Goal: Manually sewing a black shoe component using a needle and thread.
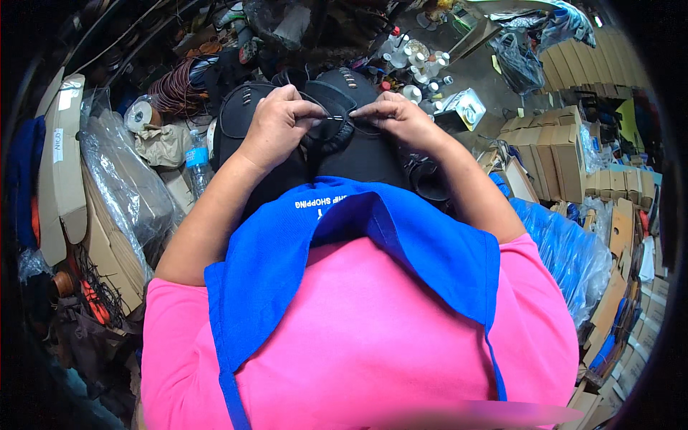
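Over my lap, a black leather-like piece with a curved, ridged lower edge lies between my hands; its exact kind is hard to make out. My left hand is closed, thumb and index finger pinched at its left side. From the other side my right hand pinches the piece's right edge with thumb and fingers. A short, pale, thin bit shows between the two sets of fingertips, too small to name. Black-clothed legs lie beneath, with stitch-like marks near the knees.
At left stand a water bottle, a tape roll, coiled brown cord and plastic-wrapped cardboard. Ahead right are several small bottles and a white container. Cardboard boxes and a blue plastic-wrapped bundle crowd the right.
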Motion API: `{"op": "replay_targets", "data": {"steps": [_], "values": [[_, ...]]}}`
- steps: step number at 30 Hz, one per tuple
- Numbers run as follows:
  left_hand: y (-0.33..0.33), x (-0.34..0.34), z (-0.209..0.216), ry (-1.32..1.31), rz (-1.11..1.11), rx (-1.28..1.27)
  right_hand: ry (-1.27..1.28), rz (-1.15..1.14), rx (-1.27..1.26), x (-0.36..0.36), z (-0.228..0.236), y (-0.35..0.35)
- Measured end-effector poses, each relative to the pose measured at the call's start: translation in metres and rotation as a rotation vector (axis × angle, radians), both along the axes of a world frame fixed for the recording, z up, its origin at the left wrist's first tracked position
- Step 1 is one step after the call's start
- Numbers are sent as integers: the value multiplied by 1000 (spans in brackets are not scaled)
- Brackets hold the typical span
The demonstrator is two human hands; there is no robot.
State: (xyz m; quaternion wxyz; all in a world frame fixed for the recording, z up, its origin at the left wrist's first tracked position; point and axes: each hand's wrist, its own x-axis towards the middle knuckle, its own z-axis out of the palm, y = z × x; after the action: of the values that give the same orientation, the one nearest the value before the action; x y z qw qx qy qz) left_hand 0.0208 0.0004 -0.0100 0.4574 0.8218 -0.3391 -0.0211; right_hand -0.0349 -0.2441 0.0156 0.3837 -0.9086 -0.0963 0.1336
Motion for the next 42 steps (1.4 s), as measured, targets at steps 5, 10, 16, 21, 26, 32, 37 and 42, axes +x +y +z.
{"op": "replay_targets", "data": {"steps": [5, 10, 16, 21, 26, 32, 37, 42], "values": [[-1, 4, -5, 5, 13, 40, 36, 85, 22, 16, 5, -3], [-2, 6, -6, -25, -8, 58, 66, 128, 48, 21, 6, -6], [-2, 7, -7, -68, -17, 72, 104, 117, 81, 22, 4, -7], [-2, 6, -7, -97, -14, 96, 102, 129, 92, 22, 5, -8], [-3, 6, -6, -42, -27, 78, 101, 131, 93, 22, 5, -8], [-4, 5, -5, -5, -35, 75, 83, 138, 103, 22, 4, -9], [-4, 5, -5, -76, -48, 99, 74, 147, 97, 22, 2, -10], [-3, 5, -5, -54, -44, 102, 72, 158, 112, 22, 3, -11]]}}
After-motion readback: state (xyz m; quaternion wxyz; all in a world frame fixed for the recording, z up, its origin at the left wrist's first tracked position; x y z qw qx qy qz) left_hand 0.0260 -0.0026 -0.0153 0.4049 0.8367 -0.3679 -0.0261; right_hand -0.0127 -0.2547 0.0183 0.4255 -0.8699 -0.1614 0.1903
